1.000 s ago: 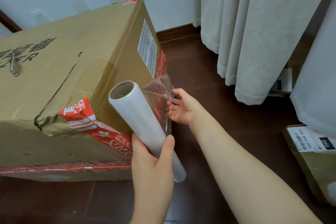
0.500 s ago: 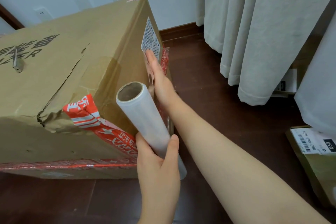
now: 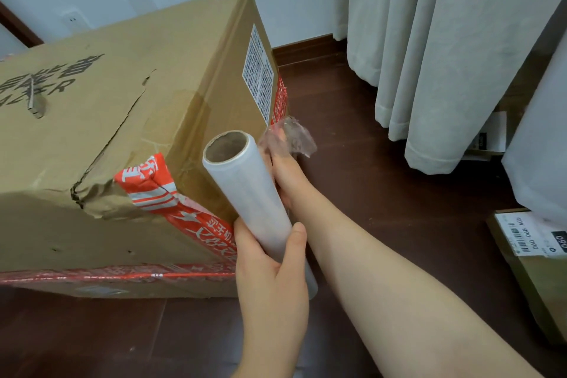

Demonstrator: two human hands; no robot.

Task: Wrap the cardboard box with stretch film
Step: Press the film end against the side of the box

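A large brown cardboard box (image 3: 129, 120) with red tape and a torn top stands on the dark floor at the left. My left hand (image 3: 270, 270) grips the lower part of a roll of stretch film (image 3: 245, 190), held upright and tilted by the box's near right corner. My right hand (image 3: 285, 175) is behind the roll, beside the box's right side, its fingers pinching the crumpled loose film end (image 3: 291, 141). The fingertips are partly hidden by the film and the roll.
White curtains (image 3: 429, 55) hang at the right down to the floor. A smaller labelled carton (image 3: 534, 258) lies at the right edge. The wall with sockets (image 3: 73, 20) is behind the box. Dark wooden floor (image 3: 383, 193) lies between box and curtains.
My right hand drew back from lying flat against the box's side near the label to just behind the roll, and the crumpled film end shows at its fingers again. The roll stayed in place.
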